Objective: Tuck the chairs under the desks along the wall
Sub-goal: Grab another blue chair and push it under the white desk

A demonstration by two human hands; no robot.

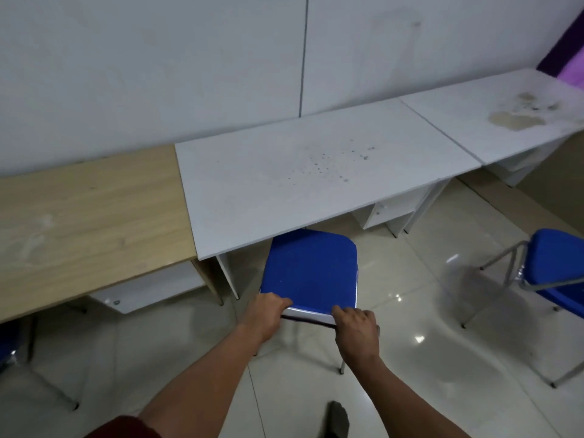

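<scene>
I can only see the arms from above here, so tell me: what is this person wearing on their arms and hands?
Very little. Both forearms are bare, and the left hand and right hand have no gloves; no ring or watch shows. A dark red sleeve edge shows by the left arm at the bottom of the picture.

— Where are the hands?
— Both arms reach forward, bare; the left hand (264, 314) and right hand (357, 330) sit level, slightly apart.
— And the fingers?
— Curled over an edge, knuckles up, thumbs tucked below out of sight.
</scene>
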